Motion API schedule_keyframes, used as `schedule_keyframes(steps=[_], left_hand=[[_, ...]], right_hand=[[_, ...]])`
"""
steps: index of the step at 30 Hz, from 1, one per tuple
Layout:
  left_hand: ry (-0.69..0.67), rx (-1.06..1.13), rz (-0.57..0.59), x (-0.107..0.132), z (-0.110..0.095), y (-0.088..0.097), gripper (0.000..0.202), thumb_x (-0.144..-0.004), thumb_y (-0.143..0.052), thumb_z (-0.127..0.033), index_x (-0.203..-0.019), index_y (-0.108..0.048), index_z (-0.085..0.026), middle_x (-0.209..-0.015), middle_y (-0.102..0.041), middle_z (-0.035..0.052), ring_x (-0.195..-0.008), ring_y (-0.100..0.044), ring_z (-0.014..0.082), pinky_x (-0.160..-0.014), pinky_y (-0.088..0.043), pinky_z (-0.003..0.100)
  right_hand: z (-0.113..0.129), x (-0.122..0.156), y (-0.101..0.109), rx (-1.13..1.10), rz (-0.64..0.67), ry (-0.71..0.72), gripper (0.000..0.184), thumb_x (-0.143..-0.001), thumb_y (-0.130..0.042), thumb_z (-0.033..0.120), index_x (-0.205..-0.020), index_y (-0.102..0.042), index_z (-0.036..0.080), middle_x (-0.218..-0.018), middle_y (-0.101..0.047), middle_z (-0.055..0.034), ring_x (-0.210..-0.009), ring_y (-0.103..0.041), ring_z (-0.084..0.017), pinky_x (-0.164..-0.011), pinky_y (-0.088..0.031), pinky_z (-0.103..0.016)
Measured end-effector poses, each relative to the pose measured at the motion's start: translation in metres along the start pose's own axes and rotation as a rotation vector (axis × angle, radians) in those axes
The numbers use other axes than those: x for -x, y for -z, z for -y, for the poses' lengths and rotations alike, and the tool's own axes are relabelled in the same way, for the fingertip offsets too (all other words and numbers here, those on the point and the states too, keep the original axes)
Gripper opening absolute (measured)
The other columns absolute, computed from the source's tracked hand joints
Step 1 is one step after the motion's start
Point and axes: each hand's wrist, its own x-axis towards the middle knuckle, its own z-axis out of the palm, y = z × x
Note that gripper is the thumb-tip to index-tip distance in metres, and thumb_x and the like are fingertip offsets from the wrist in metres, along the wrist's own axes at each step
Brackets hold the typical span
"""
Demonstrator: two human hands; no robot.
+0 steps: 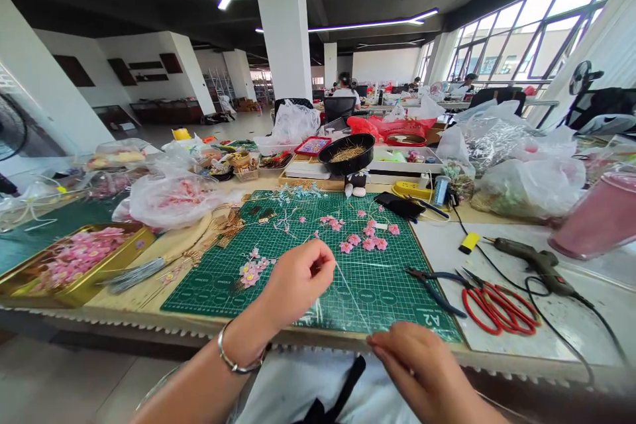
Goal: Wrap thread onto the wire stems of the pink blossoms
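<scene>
My left hand (301, 275), with a silver bangle at the wrist, is closed in a pinch above the green cutting mat (308, 308). From it a thin pale thread (352, 295) runs taut down to my right hand (417, 358), whose fingers pinch its other end near the table's front edge. A small bit of pink shows just past my left fingers, too small to make out. Beside my left wrist, a cluster of pink flowers (252, 270) lies on the mat. Several loose pink flowers (368, 243) rest farther back.
Blue-handled pliers (442, 285), red-handled scissors (501, 308) and a glue gun (534, 265) with its cord lie at the right. A gold tray (142, 242) of pink flowers stands left. Behind the mat are a black bowl (325, 154) and plastic bags (171, 195).
</scene>
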Motion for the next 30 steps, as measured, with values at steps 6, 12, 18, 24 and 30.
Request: schedule_keyframes(steps=[6, 12, 18, 24, 30], left_hand=[[-0.413, -0.272, 0.529, 0.01, -0.01, 0.005, 0.015, -0.09, -0.046, -0.016, -0.079, -0.056, -0.016, -0.072, -0.058, 0.0005, -0.067, -0.048, 0.0104, -0.061, -0.03, 0.025], [-0.147, 0.482, 0.251, 0.019, -0.004, 0.007, 0.01, -0.09, -0.053, -0.023, -0.081, -0.055, -0.019, -0.11, -0.055, 0.004, -0.097, -0.054, 0.0134, -0.077, -0.044, 0.022], [0.306, 0.957, 0.002, 0.02, 0.023, -0.002, 0.028, -0.08, -0.069, -0.032, -0.072, -0.048, -0.016, -0.084, -0.052, -0.001, -0.054, -0.039, 0.0029, -0.043, -0.026, 0.012], [0.532, 1.144, -0.106, 0.032, 0.057, -0.004, 0.038, -0.065, -0.082, -0.03, -0.07, -0.049, -0.014, -0.081, -0.052, -0.0025, -0.052, -0.031, 0.0009, -0.042, -0.028, 0.011], [0.626, 1.266, -0.095, 0.038, 0.088, -0.025, 0.036, -0.064, -0.084, -0.026, -0.073, -0.051, -0.013, -0.08, -0.052, -0.0018, -0.053, -0.031, 0.0011, -0.041, -0.029, 0.011]], right_hand=[[-0.002, -0.02, 0.053, 0.136, -0.19, -0.103, 0.017, -0.092, -0.051, 0.024, -0.087, -0.066, 0.019, -0.075, -0.064, -0.0031, -0.067, -0.059, -0.013, -0.06, -0.045, -0.025], [-0.018, -0.021, 0.019, -0.345, 0.171, -0.481, 0.025, -0.09, -0.05, 0.033, -0.076, -0.065, 0.017, -0.073, -0.062, -0.0002, -0.071, -0.055, -0.013, -0.065, -0.043, -0.023], [-0.016, 0.006, 0.008, -0.21, 0.274, -0.404, 0.025, -0.092, -0.048, 0.026, -0.105, -0.068, 0.021, -0.101, -0.067, -0.003, -0.095, -0.061, -0.016, -0.086, -0.047, -0.027], [-0.094, 0.039, 0.08, 0.548, 0.112, -0.682, 0.036, -0.096, -0.037, 0.027, -0.112, -0.065, 0.01, -0.117, -0.062, -0.0159, -0.109, -0.057, -0.028, -0.096, -0.044, -0.044], [-0.109, 0.042, 0.087, 0.646, 0.2, -0.66, 0.033, -0.096, -0.039, 0.027, -0.107, -0.067, 0.014, -0.112, -0.063, -0.0131, -0.109, -0.055, -0.028, -0.096, -0.042, -0.042]])
